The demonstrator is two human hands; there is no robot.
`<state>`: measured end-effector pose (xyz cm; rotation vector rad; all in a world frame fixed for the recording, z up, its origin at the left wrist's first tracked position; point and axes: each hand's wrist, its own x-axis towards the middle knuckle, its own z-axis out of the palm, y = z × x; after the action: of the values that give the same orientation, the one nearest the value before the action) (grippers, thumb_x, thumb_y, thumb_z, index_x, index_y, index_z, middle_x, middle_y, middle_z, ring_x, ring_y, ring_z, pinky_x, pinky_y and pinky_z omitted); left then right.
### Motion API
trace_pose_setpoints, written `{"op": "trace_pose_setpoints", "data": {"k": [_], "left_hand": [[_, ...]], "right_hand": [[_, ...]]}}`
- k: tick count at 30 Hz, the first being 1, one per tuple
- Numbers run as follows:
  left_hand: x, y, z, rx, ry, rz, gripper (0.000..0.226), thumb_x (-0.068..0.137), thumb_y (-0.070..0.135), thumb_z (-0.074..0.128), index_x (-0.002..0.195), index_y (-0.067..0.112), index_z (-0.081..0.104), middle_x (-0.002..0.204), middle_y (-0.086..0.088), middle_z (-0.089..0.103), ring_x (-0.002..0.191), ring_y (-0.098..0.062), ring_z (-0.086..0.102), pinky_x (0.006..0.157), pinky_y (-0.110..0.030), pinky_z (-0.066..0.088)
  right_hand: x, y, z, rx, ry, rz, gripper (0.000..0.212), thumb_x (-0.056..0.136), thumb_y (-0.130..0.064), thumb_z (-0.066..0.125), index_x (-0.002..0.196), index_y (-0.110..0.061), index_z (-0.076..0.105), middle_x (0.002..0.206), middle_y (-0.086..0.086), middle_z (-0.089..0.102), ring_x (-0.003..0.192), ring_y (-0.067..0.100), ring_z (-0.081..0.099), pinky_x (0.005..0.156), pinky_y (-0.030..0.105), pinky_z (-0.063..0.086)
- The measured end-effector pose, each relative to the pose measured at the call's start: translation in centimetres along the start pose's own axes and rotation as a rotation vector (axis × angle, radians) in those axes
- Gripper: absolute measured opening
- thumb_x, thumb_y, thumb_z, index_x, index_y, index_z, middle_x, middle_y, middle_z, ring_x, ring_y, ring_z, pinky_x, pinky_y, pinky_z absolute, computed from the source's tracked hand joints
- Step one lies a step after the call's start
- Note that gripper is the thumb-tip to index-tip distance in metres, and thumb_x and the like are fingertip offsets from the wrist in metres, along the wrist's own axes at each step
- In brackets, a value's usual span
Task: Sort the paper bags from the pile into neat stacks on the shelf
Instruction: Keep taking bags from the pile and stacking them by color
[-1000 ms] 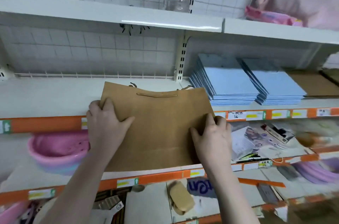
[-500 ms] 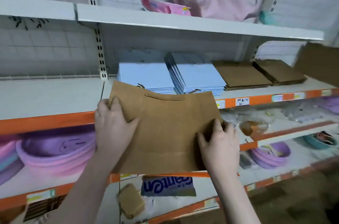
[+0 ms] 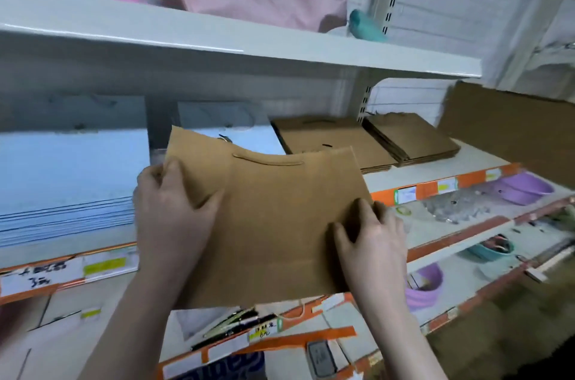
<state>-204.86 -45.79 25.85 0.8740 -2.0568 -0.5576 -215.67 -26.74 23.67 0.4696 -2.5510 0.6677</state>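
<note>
While both forearms are rising from the bottom of the frame, the left hand (image 3: pixel 174 208) is gripping the left edge of a flat brown paper bag (image 3: pixel 273 224), thumb on its face and fingers curling behind; the right hand (image 3: pixel 370 242) is pinching the bag's lower right side, fingers bent onto the paper. The bag is filling the centre of the frame, held in the air in front of the orange-edged middle shelf (image 3: pixel 441 174), handle end pointing away.

Behind it, at mid-left, the blue bag stacks (image 3: pixel 68 180) are lying flat, badly blurred; how many there are cannot be told.

Further right, at centre-right, two brown bag stacks (image 3: pixel 339 143) are sitting side by side on the same shelf, edges roughly squared.

At the far right, a brown sheet (image 3: pixel 510 130) is leaning or hanging; what it is cannot be told.

Judged progress: sorting is well along, several stacks are standing, and this bag is awaiting placement, most likely on a brown stack. The source pile is not showing, so the remainder cannot be judged.
</note>
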Motion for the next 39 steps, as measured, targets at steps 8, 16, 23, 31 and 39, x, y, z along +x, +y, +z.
{"op": "trace_pose_setpoints", "data": {"k": [8, 16, 23, 31, 39], "left_hand": [[4.9, 7.7, 10.4, -0.017, -0.047, -0.025, 0.06, 0.077, 0.031, 0.072, 0.124, 0.0, 0.05, 0.129, -0.024, 0.042, 0.116, -0.039, 0.041, 0.096, -0.043, 0.035], [7.3, 12.8, 20.0, 0.033, 0.032, -0.1, 0.057, 0.077, 0.03, 0.073, 0.12, -0.001, 0.053, 0.126, -0.025, 0.044, 0.115, -0.038, 0.042, 0.098, -0.039, 0.035], [8.7, 18.0, 26.9, 0.118, 0.133, -0.227, 0.061, 0.078, 0.031, 0.072, 0.127, 0.002, 0.051, 0.124, -0.024, 0.044, 0.114, -0.038, 0.045, 0.1, -0.039, 0.036], [11.3, 19.2, 29.9, 0.229, 0.153, -0.332, 0.06, 0.082, 0.035, 0.067, 0.131, 0.007, 0.049, 0.128, -0.02, 0.043, 0.118, -0.037, 0.045, 0.101, -0.044, 0.039], [14.0, 17.8, 31.8, 0.265, 0.106, -0.39, 0.062, 0.084, 0.034, 0.064, 0.136, 0.007, 0.045, 0.137, -0.022, 0.039, 0.124, -0.036, 0.04, 0.102, -0.043, 0.038]], "right_hand": [[12.2, 7.2, 2.3, -0.008, -0.064, 0.053, 0.05, 0.089, -0.035, 0.056, 0.132, -0.013, 0.047, 0.127, 0.012, 0.047, 0.117, 0.028, 0.039, 0.097, 0.036, 0.032], [23.2, 14.2, 6.6, 0.066, -0.136, -0.078, 0.052, 0.093, -0.035, 0.051, 0.139, -0.012, 0.042, 0.136, 0.014, 0.045, 0.123, 0.027, 0.037, 0.103, 0.033, 0.031], [32.1, 19.5, 9.7, 0.152, -0.315, -0.21, 0.055, 0.096, -0.038, 0.044, 0.145, -0.017, 0.031, 0.143, 0.006, 0.033, 0.13, 0.023, 0.029, 0.106, 0.033, 0.031], [36.3, 20.7, 13.3, 0.219, -0.415, -0.316, 0.055, 0.096, -0.037, 0.041, 0.145, -0.013, 0.031, 0.143, 0.011, 0.033, 0.129, 0.025, 0.029, 0.107, 0.032, 0.026], [38.9, 19.6, 15.5, 0.211, -0.449, -0.343, 0.053, 0.096, -0.035, 0.042, 0.142, -0.01, 0.036, 0.14, 0.013, 0.038, 0.126, 0.027, 0.032, 0.103, 0.033, 0.03]]}}
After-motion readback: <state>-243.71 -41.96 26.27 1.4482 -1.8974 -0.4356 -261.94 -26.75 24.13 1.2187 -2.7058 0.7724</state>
